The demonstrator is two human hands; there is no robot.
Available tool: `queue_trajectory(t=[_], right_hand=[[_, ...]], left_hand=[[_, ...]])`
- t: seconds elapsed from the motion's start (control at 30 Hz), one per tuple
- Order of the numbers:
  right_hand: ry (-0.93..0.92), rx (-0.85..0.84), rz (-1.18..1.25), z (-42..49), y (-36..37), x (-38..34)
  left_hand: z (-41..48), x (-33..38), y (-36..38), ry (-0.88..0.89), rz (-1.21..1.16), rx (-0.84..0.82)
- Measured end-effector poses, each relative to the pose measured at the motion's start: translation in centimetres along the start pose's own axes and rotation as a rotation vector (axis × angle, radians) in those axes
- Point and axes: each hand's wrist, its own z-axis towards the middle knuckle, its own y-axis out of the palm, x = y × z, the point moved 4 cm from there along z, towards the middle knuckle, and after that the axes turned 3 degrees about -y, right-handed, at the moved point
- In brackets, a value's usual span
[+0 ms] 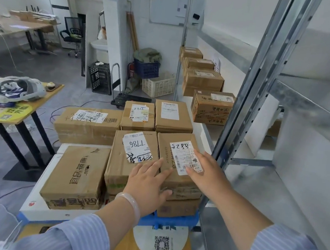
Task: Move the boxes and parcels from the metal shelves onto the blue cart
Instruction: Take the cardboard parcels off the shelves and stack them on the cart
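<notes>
Several cardboard boxes are stacked on the blue cart (167, 221). Nearest me on the right of the stack sits a box with a white barcode label (169, 152). My left hand (149, 184) lies flat with spread fingers on that box's near left corner, partly over the neighbouring box marked 7786 (119, 160). My right hand (208, 171) rests with straight fingers on the right side of the labelled box, fingertips on the label. Neither hand grips anything. More boxes, one printed with red characters (211, 111), stand on the metal shelf (238, 160) to the right.
A shelf upright (241, 113) rises right beside the cart. A wooden table (28, 107) with a headset stands at the left. Crates, a folded hand truck (121, 99) and floor cables lie beyond. A yellow floor sticker with a QR code (161, 245) is below me.
</notes>
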Motion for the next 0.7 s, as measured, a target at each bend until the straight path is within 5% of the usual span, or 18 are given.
queue_trajectory(t=[0.33, 0.7], right_hand=[[0.078, 0.196, -0.127, -11.7, -1.1, -1.2], [0.511, 0.267, -0.418, -32.7, 3.1, -3.3]], left_hand=[[-2.5, 3.5, -3.0, 0.264, -0.046, 0.066], [-13.9, 10.1, 0.3, 0.638, -0.118, -0.064]])
